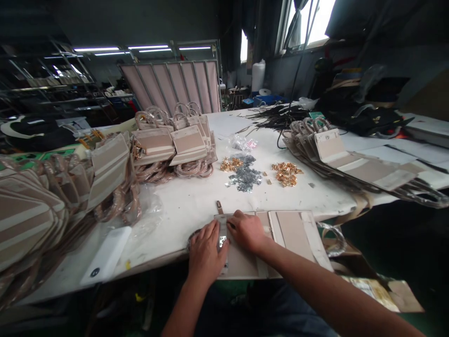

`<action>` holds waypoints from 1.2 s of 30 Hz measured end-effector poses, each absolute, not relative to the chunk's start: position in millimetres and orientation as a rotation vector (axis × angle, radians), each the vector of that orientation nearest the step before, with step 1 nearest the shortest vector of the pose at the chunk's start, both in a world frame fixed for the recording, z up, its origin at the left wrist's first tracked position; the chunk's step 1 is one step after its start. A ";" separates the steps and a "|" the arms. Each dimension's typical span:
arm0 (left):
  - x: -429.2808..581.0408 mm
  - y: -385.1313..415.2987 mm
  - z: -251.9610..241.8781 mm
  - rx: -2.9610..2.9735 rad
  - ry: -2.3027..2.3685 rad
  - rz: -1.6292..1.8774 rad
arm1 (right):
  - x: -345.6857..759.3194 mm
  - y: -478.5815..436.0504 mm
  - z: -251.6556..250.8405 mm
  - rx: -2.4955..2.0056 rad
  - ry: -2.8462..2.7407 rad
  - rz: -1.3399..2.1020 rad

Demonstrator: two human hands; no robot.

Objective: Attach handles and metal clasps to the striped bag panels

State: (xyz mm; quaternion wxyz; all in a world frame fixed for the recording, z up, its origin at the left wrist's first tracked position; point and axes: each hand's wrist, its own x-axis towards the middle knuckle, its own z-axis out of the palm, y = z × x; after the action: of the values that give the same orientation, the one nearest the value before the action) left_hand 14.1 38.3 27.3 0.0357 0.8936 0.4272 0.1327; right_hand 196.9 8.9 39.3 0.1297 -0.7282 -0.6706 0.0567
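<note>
An unfinished beige bag panel lies flat at the table's front edge, with a plastic-wrapped handle sticking out on its right. My left hand rests on the panel's left end, fingers stretched out flat and thumb apart. Beside that thumb a small shiny metal plate shows on the panel. My right hand is closed, its fingertips pressed down on the panel just right of my left fingers; whatever they pinch is hidden. A short brown strap with metal on it pokes out past the panel's far edge.
Beyond the panel lie a heap of grey metal plates and gold fittings in two piles, left and right. Stacked bag pieces stand left and right. A white box-like object sits front left.
</note>
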 end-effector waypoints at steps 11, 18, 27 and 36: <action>0.7 50.5 36.4 2.540 1.280 0.311 | 183.4 0.9 34.1 -2.042 -2.052 0.187; -6.5 37.2 44.2 2.520 1.281 0.395 | 180.7 -2.6 15.8 -1.962 -2.146 0.094; 0.1 43.7 44.2 2.584 1.274 0.326 | 183.4 10.0 22.1 -1.979 -2.277 0.040; 4.7 53.5 35.0 2.690 1.290 0.290 | 188.5 23.9 41.9 -1.965 -2.347 0.110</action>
State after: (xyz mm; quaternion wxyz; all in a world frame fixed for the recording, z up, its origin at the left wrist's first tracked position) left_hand 4.7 53.5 35.0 0.0721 0.8952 0.4291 0.0965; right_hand 188.5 23.9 41.9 0.0395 -0.6410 -0.7657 0.0358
